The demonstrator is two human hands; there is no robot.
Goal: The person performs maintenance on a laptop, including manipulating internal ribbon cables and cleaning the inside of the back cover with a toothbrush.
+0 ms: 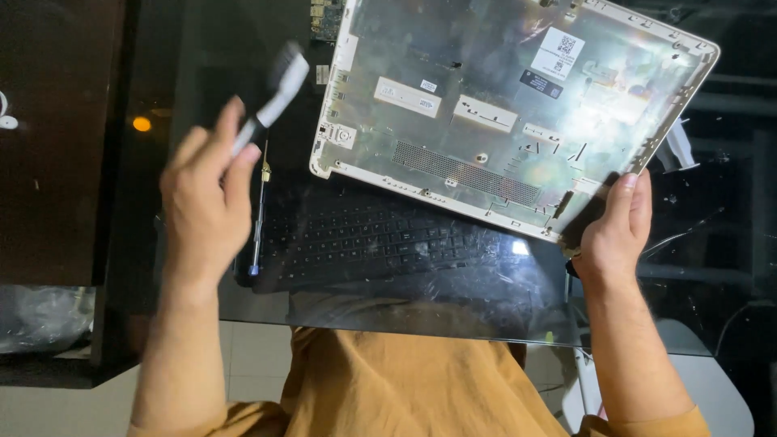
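Note:
My left hand [206, 198] is raised over the left side of a glass table and grips a small brush [275, 93] with a white handle and dark bristles, blurred by motion. My right hand [615, 231] holds the lower right corner of a laptop bottom cover [502, 105], lifted and tilted, its silvery inner side facing me with stickers and a vent grille. Under the cover lies the rest of the laptop with its black keyboard [364, 243] on the glass.
A thin blue-tipped tool [259, 218] lies beside the keyboard's left edge. A circuit board corner [326, 18] shows at the top. The glass table's near edge [421, 332] runs above my orange shirt. A dark cabinet [57, 162] stands at left.

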